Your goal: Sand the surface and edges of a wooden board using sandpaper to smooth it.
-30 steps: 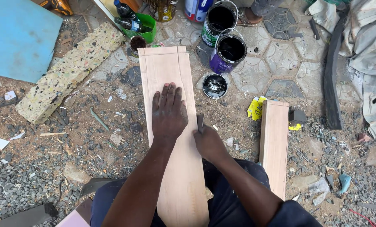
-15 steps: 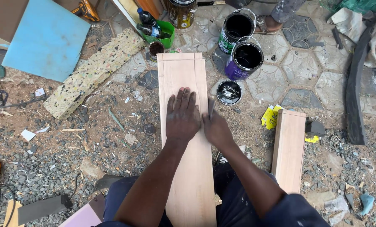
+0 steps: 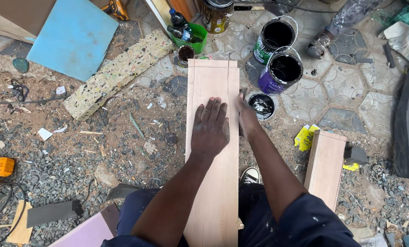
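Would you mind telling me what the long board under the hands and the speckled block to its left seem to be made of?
The long board looks like bare, unfinished wood: pale, matt, faint grain. The speckled block looks like rebonded foam, going by its multicoloured crumbs, though that is uncertain.

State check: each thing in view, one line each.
Board: flat, pencil lines near its edges.
Left hand: flat on board, fingers spread.
Right hand: at board's right edge, gripping something small, unclear what.
Two paint cans: open, dark inside.
Lid: off, on the ground.
Short board: lying flat, untouched.
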